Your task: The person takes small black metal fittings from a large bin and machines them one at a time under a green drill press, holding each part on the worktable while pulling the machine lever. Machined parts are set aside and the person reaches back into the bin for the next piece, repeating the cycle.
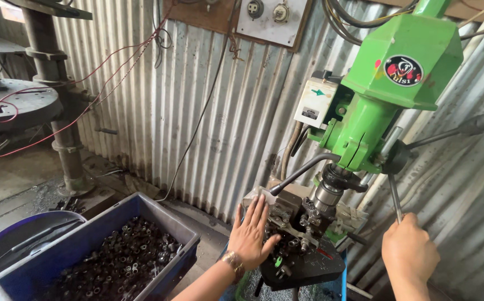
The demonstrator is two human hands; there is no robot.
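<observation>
**Painted metal, bare steel and blue plastic**

Above the hands, the drill press head [403, 61] is showing glossy green painted metal. The feed lever [395, 196] in the right hand [409, 253] is looking like smooth bare steel. Left of the left hand [250, 234], a matt blue plastic crate [167, 220] is holding dull, dark metal parts [119, 259]. Behind, the corrugated sheet wall [197, 111] is appearing grey and stained.

Left hand [250, 231] flat, fingers spread; right hand [409, 251] fisted.
</observation>
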